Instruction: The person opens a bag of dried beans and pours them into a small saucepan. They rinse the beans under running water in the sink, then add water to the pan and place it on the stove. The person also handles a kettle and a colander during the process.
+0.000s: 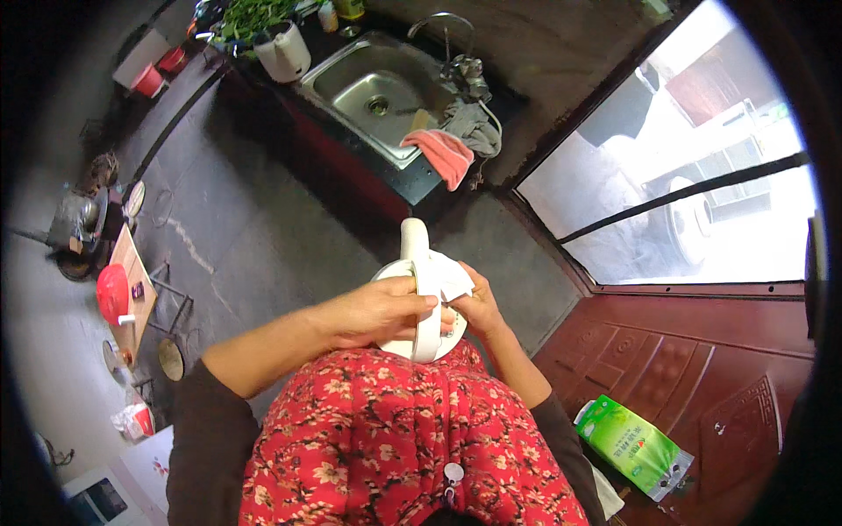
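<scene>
My left hand (388,306) grips the looped handle of a white kitchen appliance part (426,345), perhaps the head of a soymilk maker. The part is held close in front of my red floral apron (368,427). A rounded white arm juts from its far side. My right hand (483,302) pinches a folded white tissue (454,279) against the right side of the part. The fingertips of my right hand are partly hidden by the tissue, and the underside of the part cannot be seen.
Ahead, a dark counter holds a steel sink (378,85), a white jug (283,52), leafy greens (253,20) and a coral cloth (444,158). A green tissue pack (631,447) lies on a carved red-brown panel at right. A small folding table (141,309) carries a red bowl (113,294) at left.
</scene>
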A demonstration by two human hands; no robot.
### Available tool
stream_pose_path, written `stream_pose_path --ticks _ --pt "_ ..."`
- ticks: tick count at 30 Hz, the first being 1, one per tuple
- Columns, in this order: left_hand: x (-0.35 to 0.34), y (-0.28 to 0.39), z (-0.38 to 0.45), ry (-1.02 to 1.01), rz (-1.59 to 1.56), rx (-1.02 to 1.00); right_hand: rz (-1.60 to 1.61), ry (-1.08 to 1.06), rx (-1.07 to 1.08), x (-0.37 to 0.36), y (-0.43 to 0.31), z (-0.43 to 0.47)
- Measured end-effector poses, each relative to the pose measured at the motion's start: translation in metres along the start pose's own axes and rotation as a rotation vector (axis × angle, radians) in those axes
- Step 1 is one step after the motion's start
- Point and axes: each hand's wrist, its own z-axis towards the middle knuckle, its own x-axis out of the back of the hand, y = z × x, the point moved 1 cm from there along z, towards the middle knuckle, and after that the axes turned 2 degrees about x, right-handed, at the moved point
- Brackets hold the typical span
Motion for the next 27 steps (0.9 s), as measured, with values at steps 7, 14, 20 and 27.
stream_pose_path --ticks 7,14,20,27 --pt "0.149 0.032 0.032 0.517 0.676 -0.728 0.065 -0.053 -0.047 -0.023 0.014 0.023" --pt "0.125 0.004 0.083 -0.121 -0.228 -0.203 0.106 0.044 0.003 -0.038 0.014 0.026" --pt "0.127 0.009 0.087 -0.292 -0.261 -0.183 -0.849 0.075 0.343 -0.052 0.0 0.013" --pt "0.123 0.013 0.097 -0.493 -0.338 -0.05 -1.681 -0.16 0.464 -0.078 -0.025 -0.037"
